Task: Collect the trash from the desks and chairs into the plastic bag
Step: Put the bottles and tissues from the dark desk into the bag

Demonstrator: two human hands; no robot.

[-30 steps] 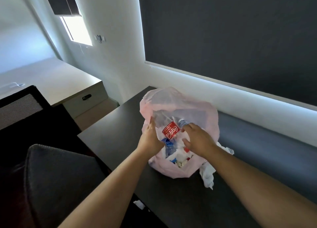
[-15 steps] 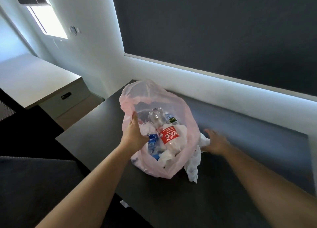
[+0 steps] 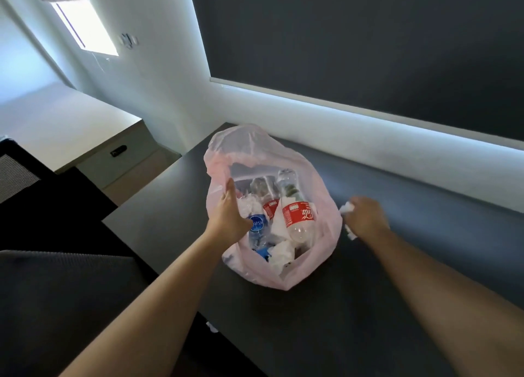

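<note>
Left hand of ours is gripping the near-left rim of the pink plastic bag, holding its mouth open on the dark bench. Our right hand sits just right of the bag, fingers curled around a crumpled white tissue. Inside the bag we've got a red-labelled cola bottle, a blue-labelled water bottle and wadded tissues.

Plastic bag translucent pink. Bottle label red, white script. Another bottle label blue. Crumpled tissue white. Desk matte black.
</note>
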